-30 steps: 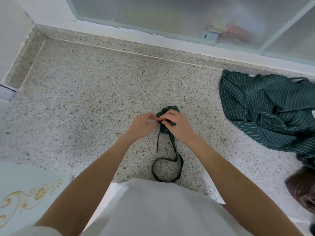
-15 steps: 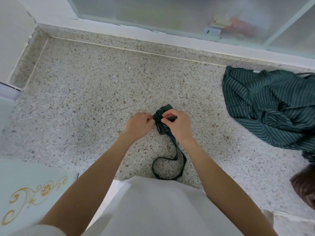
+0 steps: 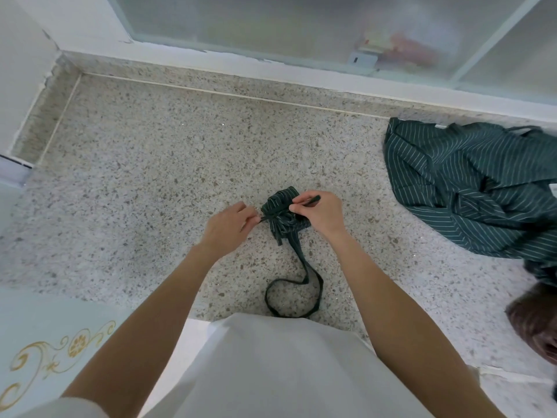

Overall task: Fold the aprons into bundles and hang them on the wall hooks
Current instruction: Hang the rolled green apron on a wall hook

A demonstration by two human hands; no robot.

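A dark green pinstriped apron rolled into a small bundle (image 3: 278,203) lies on the speckled stone counter (image 3: 150,176). My left hand (image 3: 226,226) pinches one end of its tie string at the bundle's left side. My right hand (image 3: 321,214) pinches the other end at the bundle's right, with the string tip sticking out past my fingers. The apron's neck strap loop (image 3: 304,292) trails toward me across the counter. A second green striped apron (image 3: 470,185) lies unfolded in a heap at the right. No wall hooks are in view.
A frosted glass window (image 3: 301,25) with a white frame runs along the counter's far edge. A white wall corner (image 3: 24,70) closes the left side. A cabinet panel with gold scrollwork (image 3: 45,357) is at lower left. A brown object (image 3: 536,324) sits at the right edge.
Both hands have moved apart at the bundle, drawing the tie string ends outward to left and right. The bundle sits tighter; the strap loop has hardly shifted.
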